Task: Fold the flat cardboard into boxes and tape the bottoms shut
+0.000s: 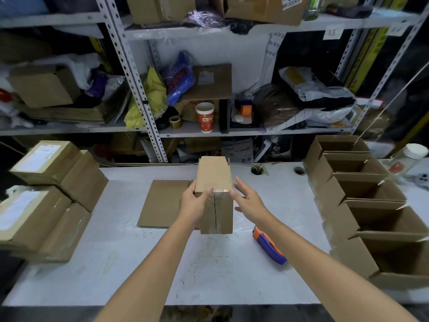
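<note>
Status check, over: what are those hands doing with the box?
Left hand grips box. Right hand open at its taped edge. Bottom seam taped. Tape dispenser lies aside.

Flat cardboard (162, 203) partly behind the box (214, 175)

Your 1 o'clock, upper shelf edge: white paper tag (332, 32), handwritten "55".
Your 12 o'clock, top shelf: shipping label (291, 1) on carton (260, 10), digits cut off, unreadable.
Your 12 o'clock, middle shelf: red paper cup (205, 117), print blurred, only leading "W" legible.
Your 9 o'clock: white label (44, 151) on sealed box (34, 173), too pale to read.
</note>
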